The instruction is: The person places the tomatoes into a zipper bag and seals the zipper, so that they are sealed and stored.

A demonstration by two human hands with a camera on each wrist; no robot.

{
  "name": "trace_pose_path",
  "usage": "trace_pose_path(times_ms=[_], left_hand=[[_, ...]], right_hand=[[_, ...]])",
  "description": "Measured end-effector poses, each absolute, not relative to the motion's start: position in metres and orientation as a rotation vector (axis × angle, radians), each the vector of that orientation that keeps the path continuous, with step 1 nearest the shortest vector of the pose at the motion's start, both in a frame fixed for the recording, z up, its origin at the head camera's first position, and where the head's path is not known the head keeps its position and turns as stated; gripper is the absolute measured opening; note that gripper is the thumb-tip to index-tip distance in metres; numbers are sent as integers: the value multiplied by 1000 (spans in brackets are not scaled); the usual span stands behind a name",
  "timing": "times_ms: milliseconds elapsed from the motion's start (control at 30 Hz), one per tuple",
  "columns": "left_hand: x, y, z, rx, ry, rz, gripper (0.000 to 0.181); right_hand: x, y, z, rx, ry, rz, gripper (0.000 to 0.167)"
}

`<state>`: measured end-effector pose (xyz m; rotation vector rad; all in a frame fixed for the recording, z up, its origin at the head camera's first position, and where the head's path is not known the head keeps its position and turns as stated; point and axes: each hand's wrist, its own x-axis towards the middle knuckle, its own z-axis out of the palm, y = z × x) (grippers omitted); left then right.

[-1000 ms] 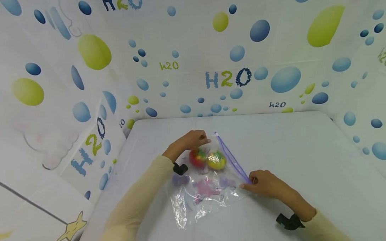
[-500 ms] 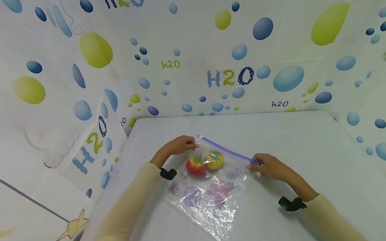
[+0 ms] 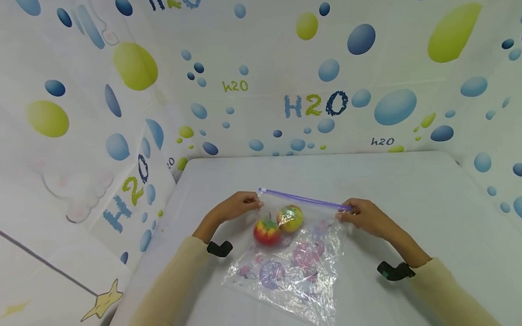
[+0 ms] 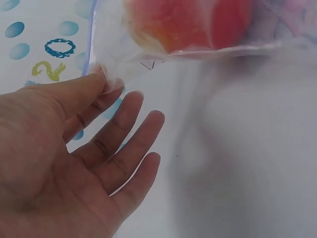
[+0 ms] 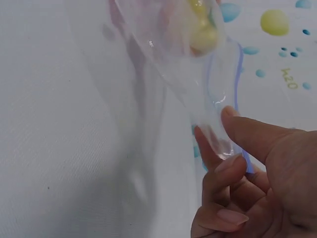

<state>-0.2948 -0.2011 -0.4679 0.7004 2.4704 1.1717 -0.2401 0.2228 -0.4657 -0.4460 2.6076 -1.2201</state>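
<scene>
A clear zip bag (image 3: 300, 296) with pink and purple prints and a purple zip strip (image 3: 307, 198) hangs between both hands. Inside it sit a red-and-yellow fruit (image 3: 267, 233) and a yellow fruit with a greenish top (image 3: 290, 218), side by side near the zip. My left hand (image 3: 238, 205) pinches the bag's upper left corner between thumb and index finger; in the left wrist view the other fingers (image 4: 130, 144) spread away from the plastic. At the upper right corner, my right hand (image 3: 368, 218) pinches the bag below the strip's end, its remaining fingers curled.
A white table (image 3: 399, 177) lies under the bag and hands. Behind it rises a white backdrop (image 3: 256, 38) printed with blue and green dots, and it continues along the left and right sides. A black strap (image 3: 394, 270) sits on each wrist.
Both hands have spread apart: the left went left and slightly down, the right went up and slightly right. The bag has turned so its zip lies nearly level, and it is spread flatter.
</scene>
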Motion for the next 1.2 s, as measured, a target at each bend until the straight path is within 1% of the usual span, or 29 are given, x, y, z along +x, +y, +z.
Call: trace_pose_path(times_ms=[133, 267, 600, 933, 1200], left_hand=[[-286, -205, -470, 651, 2465, 1213, 22], [-279, -210, -473, 609, 2474, 1262, 23], [-267, -214, -476, 624, 2482, 1361, 24], [-257, -218, -477, 675, 2492, 1439, 25], [-253, -217, -484, 697, 2482, 1416, 22]], right_hand=[[-240, 224, -465, -427, 2635, -1252, 35], [-240, 224, -464, -395, 2613, -1318, 36], [-239, 222, -465, -408, 2632, -1417, 26], [-240, 223, -464, -497, 2606, -1608, 24], [-243, 226, -465, -529, 2604, -1575, 23]])
